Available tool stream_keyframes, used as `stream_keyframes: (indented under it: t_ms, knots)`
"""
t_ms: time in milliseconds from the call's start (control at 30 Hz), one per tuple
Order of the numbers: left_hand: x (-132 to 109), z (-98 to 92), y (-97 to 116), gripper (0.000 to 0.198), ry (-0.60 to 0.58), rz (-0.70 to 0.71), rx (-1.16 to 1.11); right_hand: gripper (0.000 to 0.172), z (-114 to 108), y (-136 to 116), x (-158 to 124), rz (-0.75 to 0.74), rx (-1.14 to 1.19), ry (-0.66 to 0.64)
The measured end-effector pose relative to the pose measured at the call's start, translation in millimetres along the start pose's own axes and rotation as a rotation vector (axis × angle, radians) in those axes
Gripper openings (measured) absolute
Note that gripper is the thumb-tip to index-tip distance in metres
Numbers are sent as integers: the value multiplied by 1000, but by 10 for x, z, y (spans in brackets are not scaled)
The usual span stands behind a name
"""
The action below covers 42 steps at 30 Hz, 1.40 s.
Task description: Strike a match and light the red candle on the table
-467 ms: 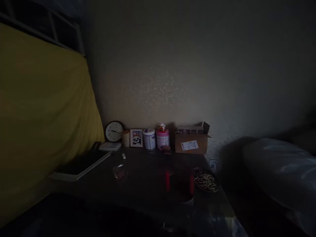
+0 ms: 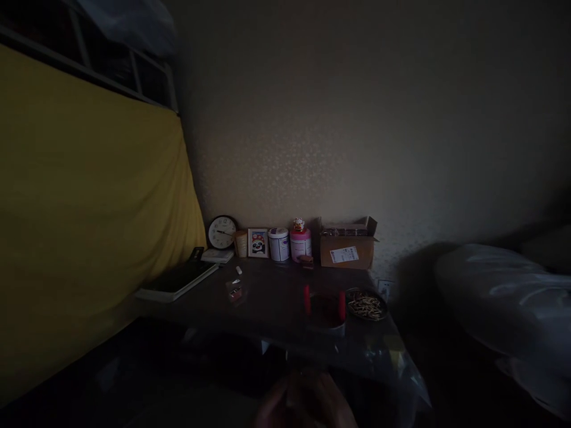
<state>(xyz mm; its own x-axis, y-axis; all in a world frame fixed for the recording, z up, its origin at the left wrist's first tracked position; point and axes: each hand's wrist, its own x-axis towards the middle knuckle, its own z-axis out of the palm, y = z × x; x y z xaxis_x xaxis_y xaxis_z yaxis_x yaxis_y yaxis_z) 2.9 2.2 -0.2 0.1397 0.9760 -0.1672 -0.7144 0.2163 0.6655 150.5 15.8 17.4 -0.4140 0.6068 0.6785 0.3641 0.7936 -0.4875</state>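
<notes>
At the bottom centre, below the table's front edge, my left hand (image 2: 273, 404) and my right hand (image 2: 333, 401) come close together. Their fingers curl inward towards each other and look closed. Dim light and blur hide what is between them, if anything. Nearest to them on the dark table (image 2: 272, 297) stands a dark pot (image 2: 328, 326) with two upright red handles. To its right is a round dish (image 2: 384, 313) heaped with thin pale sticks (image 2: 366, 306).
Along the wall stand a clock (image 2: 222, 232), a panda picture frame (image 2: 258, 244), a white tin (image 2: 279, 245), a pink-lidded tin (image 2: 301, 245) with a cat figurine (image 2: 298, 224), and an open cardboard box (image 2: 348, 252). A small clear box (image 2: 234, 290) lies left; a yellow curtain (image 2: 89, 178) hangs beyond.
Both my hands have come into view at the bottom. The table and its things have shifted slightly up in the picture, and those on the left also rightward, as my head moved.
</notes>
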Motion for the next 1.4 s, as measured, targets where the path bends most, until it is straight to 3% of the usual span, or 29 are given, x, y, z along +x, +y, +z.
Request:
stream_keyframes:
  t_ms: [267,433,667,967,1167,1400]
  knots:
    - [-27,88,-30,17,-65,-52,-95,25,-111,-121,67,-19,2,-141]
    - [-115,138,40,23,-120,-105,-134,34,-116,-159,63,-2,2,-132]
    - [-132,143,12,19,-158,-77,-167,31,-133,-206,66,24,65,-144]
    - [-145,104,11,29,-145,-58,-47,46,-85,-131,-1,-57,-140,-164]
    - [-140,60,-12,32,-143,-84,-44,45,-105,-170,-1,-61,-231,-159]
    - [-199,176,19,27,-164,-75,-19,40,-63,-200,15,10,-207,-112]
